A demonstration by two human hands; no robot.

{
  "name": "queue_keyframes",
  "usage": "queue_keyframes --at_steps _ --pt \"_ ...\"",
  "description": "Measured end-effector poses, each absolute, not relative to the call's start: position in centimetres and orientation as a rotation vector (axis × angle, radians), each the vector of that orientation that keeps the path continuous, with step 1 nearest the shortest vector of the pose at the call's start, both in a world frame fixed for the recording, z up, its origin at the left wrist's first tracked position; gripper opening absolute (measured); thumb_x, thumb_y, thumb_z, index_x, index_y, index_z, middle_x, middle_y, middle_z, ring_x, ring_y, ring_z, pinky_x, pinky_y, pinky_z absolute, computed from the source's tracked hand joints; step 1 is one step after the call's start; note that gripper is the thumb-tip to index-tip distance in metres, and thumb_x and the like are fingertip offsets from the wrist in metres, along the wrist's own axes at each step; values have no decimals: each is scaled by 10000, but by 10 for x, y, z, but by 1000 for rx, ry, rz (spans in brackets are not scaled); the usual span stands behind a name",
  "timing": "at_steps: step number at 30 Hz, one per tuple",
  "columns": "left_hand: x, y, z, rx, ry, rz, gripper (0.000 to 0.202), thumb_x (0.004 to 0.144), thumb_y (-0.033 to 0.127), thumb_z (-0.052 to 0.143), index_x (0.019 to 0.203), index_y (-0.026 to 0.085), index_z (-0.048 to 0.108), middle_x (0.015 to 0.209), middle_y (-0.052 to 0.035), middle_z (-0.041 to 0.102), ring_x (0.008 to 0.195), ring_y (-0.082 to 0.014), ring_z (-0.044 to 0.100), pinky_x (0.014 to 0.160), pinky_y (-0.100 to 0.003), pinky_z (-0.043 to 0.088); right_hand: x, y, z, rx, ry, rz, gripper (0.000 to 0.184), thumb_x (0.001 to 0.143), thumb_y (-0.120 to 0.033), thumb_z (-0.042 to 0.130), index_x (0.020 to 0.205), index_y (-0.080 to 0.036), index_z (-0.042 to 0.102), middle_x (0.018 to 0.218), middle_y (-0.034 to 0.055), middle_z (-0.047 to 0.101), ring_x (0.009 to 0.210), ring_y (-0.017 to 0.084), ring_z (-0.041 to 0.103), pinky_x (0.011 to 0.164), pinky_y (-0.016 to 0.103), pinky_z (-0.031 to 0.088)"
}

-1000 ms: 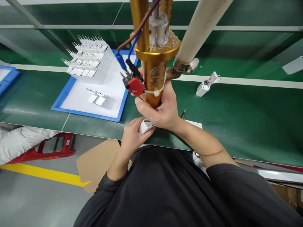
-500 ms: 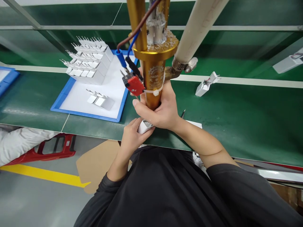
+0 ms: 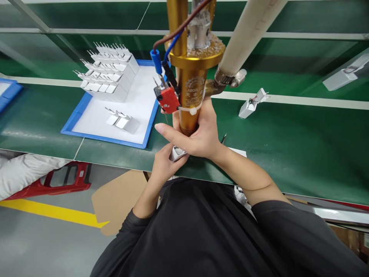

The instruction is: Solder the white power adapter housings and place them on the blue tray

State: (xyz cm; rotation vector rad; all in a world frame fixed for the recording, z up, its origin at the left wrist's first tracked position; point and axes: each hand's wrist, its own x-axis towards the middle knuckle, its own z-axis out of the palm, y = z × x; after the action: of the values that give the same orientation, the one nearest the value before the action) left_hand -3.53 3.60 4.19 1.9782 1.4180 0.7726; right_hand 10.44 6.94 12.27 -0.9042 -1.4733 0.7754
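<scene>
My right hand (image 3: 203,132) is wrapped round the lower barrel of a gold-coloured metal tool (image 3: 191,88), which hangs upright above the bench. A red microswitch (image 3: 168,99) with brown and blue wires is strapped to the barrel by a white cable tie. My right thumb sticks out to the left, below the switch and apart from it. Under the tool, my left hand (image 3: 165,162) grips a small white plastic charger housing (image 3: 177,153) near the bench's front edge. Its open top faces up, and my right hand partly covers it. The tool's lower tip is hidden.
A blue-rimmed tray (image 3: 105,141) on the left bears rows of white plug chargers (image 3: 108,77) and a small separate group (image 3: 122,121). An opened charger (image 3: 251,104) stands to the right. A pale hose (image 3: 248,34) joins the tool. A dark pointed tool (image 3: 223,138) lies by my right wrist.
The gold tool and my right hand have shifted slightly right. My right thumb has stretched out leftward, away from the switch. My left hand and the housing have moved a little to the right.
</scene>
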Motion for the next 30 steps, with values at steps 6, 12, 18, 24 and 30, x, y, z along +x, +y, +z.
queue_keyframes --at_steps 6,12,18,24,30 --pt "-13 32 16 1746 1316 832 335 774 321 664 1070 181 596 933 -47 712 841 -204 670 732 -295 536 101 69 119 -883 -1438 757 311 781 -389 669 896 -248 416 543 -102 406 491 70 456 595 293 542" --pt "8 26 3 1617 1232 1045 453 740 333 692 1127 182 512 1006 -65 679 910 -214 657 757 -301 529 97 70 113 -821 -1421 674 225 823 -310 607 912 -244 411 559 -89 414 531 80 475 652 319 550" --pt "17 25 2 1493 1263 1146 435 732 398 705 1020 189 454 881 -28 633 782 -173 631 704 -286 513 97 73 107 -688 -1379 657 242 834 -291 542 1012 -248 384 934 -6 582 540 44 448 535 284 470" --pt "19 25 1 1467 1235 1176 471 740 403 702 1049 193 415 930 -49 629 781 -173 640 715 -295 520 97 76 104 -688 -1385 676 292 833 -303 551 1051 -259 362 962 -5 566 506 29 410 486 269 420" --pt "19 24 3 1488 1281 1128 486 743 430 711 1076 187 456 929 -59 660 821 -199 664 802 -332 530 98 76 105 -649 -1389 644 259 840 -352 573 978 -253 378 939 -11 570 509 31 419 517 285 463"
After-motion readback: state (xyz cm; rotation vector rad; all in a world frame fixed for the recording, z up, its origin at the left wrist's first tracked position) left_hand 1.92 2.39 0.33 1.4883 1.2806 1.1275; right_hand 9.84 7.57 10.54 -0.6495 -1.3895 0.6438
